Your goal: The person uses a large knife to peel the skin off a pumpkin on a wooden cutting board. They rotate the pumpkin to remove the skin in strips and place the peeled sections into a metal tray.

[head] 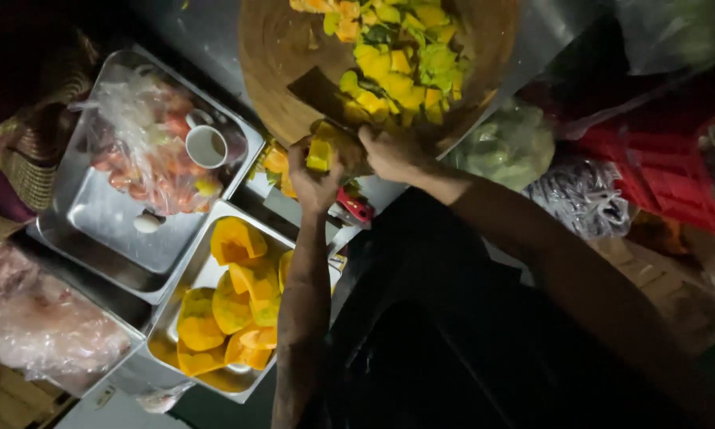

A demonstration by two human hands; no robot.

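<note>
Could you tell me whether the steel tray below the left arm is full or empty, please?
Largely full: the steel tray holds a pile of big orange squash pieces covering most of its floor. The left hand holds another piece above it.

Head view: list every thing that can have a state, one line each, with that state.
left hand: closed on a pumpkin piece
right hand: gripping the cleaver, blade on the board
round chopping board: piled with diced pumpkin
near steel tray: filled with pumpkin wedges
far steel tray: holding a bagged load of reddish pieces
white cup: upright, on the bag
</note>
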